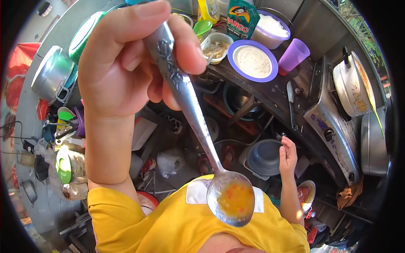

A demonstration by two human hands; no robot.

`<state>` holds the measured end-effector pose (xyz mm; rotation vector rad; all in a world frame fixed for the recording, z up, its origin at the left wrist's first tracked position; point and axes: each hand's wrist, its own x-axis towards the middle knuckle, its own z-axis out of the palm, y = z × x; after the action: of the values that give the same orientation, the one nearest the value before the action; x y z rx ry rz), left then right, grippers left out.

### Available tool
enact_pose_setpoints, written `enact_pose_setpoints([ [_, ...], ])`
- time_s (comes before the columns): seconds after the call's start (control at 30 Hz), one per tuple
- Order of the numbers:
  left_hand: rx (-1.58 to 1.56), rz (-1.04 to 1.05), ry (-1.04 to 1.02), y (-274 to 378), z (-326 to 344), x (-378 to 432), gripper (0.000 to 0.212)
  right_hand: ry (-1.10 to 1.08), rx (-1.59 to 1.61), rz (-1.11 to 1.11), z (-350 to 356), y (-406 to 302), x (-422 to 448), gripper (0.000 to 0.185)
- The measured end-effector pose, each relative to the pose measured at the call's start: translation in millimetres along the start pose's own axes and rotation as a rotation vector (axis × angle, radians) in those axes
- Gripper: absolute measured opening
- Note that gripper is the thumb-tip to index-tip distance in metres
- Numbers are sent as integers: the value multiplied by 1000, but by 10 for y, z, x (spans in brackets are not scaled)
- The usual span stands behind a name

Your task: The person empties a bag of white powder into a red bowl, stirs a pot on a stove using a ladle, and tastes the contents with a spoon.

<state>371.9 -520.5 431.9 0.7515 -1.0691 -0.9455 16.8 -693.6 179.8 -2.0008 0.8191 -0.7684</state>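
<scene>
My left hand (126,60) is raised close to the camera, gripping a metal spoon (202,126) by its patterned handle. The bowl of the spoon points toward my chest and holds a yellow-orange liquid (235,199) with small red bits. Lower on the right, my right hand (288,156) hangs beside the counter edge with nothing visible in it. A white floral enamel pot (351,85) sits on the gas stove (332,129). Orange food shows at its rim, where a long green leaf or stalk (376,117) hangs over the side.
On the dark counter stand a purple-rimmed plate of pale powder (253,61), a purple cup (294,56), a knife (291,104), a small food tub (216,47), a soy sauce pouch (242,19) and a white-filled container (271,30). A grey bucket (265,157) sits below; a metal pot (52,74) stands left.
</scene>
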Motion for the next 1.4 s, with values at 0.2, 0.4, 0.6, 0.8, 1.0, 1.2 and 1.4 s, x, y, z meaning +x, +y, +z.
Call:
enact_pose_setpoints([
  [0.2, -114, 28, -203, 40, -6, 18, 36, -191, -101, 106, 258, 182, -248, 15],
  [0.4, -105, 41, -188, 62, 28, -13, 36, -301, -133, 137, 337, 474, -484, 13],
  [0.6, -76, 55, -217, 90, 53, -17, 37, -347, -204, 213, 323, 592, -599, 13],
  [0.8, -81, 60, -258, 99, 44, -14, 37, -342, -223, 276, 300, 619, -662, 14],
  [1.0, -116, 23, -262, 140, 70, 2, 39, -328, -233, 313, 270, 718, -748, 14],
  [1.2, -120, 25, -292, 142, 105, 60, 40, -313, -258, 307, 230, 803, -816, 14],
  [1.4, -156, 33, -274, 121, 156, 115, 40, -290, -279, 305, 168, 915, -942, 14],
])
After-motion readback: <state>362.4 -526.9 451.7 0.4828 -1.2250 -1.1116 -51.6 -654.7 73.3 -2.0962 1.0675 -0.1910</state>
